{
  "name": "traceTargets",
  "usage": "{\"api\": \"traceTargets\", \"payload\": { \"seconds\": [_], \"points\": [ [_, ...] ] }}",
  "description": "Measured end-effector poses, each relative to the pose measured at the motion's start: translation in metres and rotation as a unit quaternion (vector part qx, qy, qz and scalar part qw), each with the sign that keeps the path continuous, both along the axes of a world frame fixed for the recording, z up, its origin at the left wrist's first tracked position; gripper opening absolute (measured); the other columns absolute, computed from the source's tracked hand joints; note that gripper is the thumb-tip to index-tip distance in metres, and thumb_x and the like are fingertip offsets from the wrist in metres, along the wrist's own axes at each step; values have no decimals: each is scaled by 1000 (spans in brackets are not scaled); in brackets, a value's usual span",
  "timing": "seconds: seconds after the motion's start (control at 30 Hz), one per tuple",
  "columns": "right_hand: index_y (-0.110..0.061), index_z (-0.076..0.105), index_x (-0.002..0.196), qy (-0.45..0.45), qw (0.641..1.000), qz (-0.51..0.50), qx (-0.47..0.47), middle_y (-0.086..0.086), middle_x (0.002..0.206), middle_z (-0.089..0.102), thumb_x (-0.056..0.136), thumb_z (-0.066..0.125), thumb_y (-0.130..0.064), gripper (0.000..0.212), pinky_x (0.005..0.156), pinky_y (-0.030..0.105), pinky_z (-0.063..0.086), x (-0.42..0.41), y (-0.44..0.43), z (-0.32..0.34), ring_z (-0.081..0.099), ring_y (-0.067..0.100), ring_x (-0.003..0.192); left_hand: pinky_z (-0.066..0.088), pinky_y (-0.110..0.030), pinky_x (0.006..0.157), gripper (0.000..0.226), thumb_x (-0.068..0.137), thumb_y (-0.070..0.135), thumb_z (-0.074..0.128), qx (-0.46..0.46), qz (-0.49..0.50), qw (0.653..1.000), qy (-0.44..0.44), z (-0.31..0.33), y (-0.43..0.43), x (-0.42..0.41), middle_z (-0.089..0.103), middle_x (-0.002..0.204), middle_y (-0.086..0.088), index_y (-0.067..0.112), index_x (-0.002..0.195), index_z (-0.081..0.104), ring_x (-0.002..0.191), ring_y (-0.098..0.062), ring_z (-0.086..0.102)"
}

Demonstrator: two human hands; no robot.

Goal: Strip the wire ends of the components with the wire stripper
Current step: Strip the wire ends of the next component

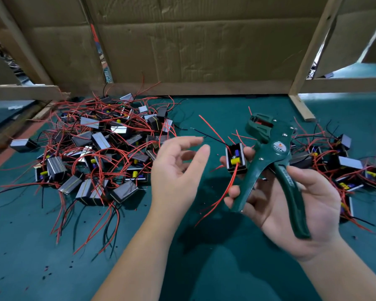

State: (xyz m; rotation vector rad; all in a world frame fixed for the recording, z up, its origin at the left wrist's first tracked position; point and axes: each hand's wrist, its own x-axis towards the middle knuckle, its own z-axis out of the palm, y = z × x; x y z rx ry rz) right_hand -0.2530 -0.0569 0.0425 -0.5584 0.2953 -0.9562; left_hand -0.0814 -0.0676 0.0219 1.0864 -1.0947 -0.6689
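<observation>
Right hand [291, 205]: fingers clamped on wire stripper [277, 146] and one component [236, 159]. Left hand [176, 170]: fingers apart.

table [204, 268]: green top | left: big pile [100, 148] of boxy components, red and black wires tangled | right: smaller pile [345, 168], same kind | front left: scraps [46, 272] scattered | back: wooden post [302, 107] and cardboard [182, 51] stand on it
</observation>
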Motion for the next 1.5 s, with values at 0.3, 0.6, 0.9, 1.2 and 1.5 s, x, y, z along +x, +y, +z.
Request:
{"api": "traceTargets", "payload": {
  "seconds": [0.3,0.6,0.9,1.2,1.5],
  "points": [
    [-2,59,124,-1,994,106,-19,24,94,66,63,81,-23,68,78,56,52,8,4,-3,64,47,81,52,-16,60,17,75,28,67,64,-124,983,117,11,8,-4,74,80,0,13,80,72,65,-7,66],
    [-2,57,125,49,992,109,-32,26,125,57,61,80,-26,72,77,57,51,14,7,-9,63,47,80,53,-26,52,9,67,17,69,117,-145,938,293,17,6,-3,69,68,-1,21,73,76,67,-20,67],
    [-3,54,126,61,993,98,-31,25,138,49,60,81,-25,75,76,58,51,12,6,-9,64,47,79,49,-24,53,23,64,35,71,128,-137,952,241,20,5,5,56,72,14,33,86,74,61,-3,48],
    [-3,59,124,63,994,89,-17,24,129,55,56,83,-24,75,75,59,52,10,6,-10,64,48,77,44,-22,46,10,72,39,66,104,-113,972,178,16,5,6,47,61,11,30,69,65,56,-4,43],
    [-4,60,123,62,994,89,-20,25,126,57,57,83,-23,73,75,58,52,10,4,-9,64,48,78,37,-18,40,15,60,36,75,101,-83,974,187,13,3,9,45,51,8,24,70,75,47,-5,40]
  ]
}}
